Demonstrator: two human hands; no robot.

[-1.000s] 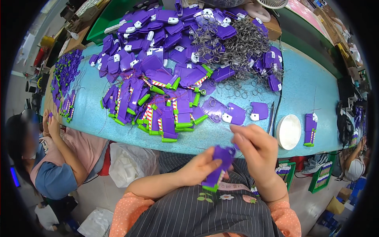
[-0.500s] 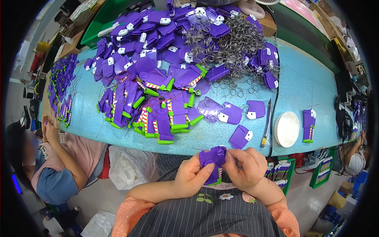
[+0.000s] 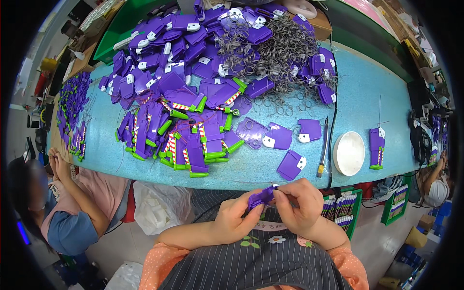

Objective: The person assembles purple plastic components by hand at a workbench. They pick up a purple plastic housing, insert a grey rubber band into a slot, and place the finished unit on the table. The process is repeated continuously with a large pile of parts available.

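Observation:
In front of my apron I hold a purple plastic toy wing panel (image 3: 261, 196), now tilted so that its edge faces up. My left hand (image 3: 231, 216) is closed round its left side, thumb pressed on the near face. The fingers of my right hand (image 3: 303, 205) are pinched at the panel's right end; any small piece between them is hidden. Just beyond my hands lie a purple panel with a white corner (image 3: 290, 165), two similar ones and a translucent purple piece (image 3: 250, 133). A brush (image 3: 323, 150) rests beside a white round dish (image 3: 349, 153).
A heap of purple-and-white panels (image 3: 174, 48) and purple-green wing assemblies (image 3: 193, 140) covers the table's left and middle. Grey metal springs (image 3: 295, 48) lie behind. An assembled wing (image 3: 377, 147) with a thin wire lies right. A cable (image 3: 334, 106) crosses the table. Another person (image 3: 77, 203) sits at left.
The panel has been tipped from facing me to nearly edge-on, and its green-trimmed lower part is now mostly out of sight. My right fingers stay at its right end. The view has shifted slightly.

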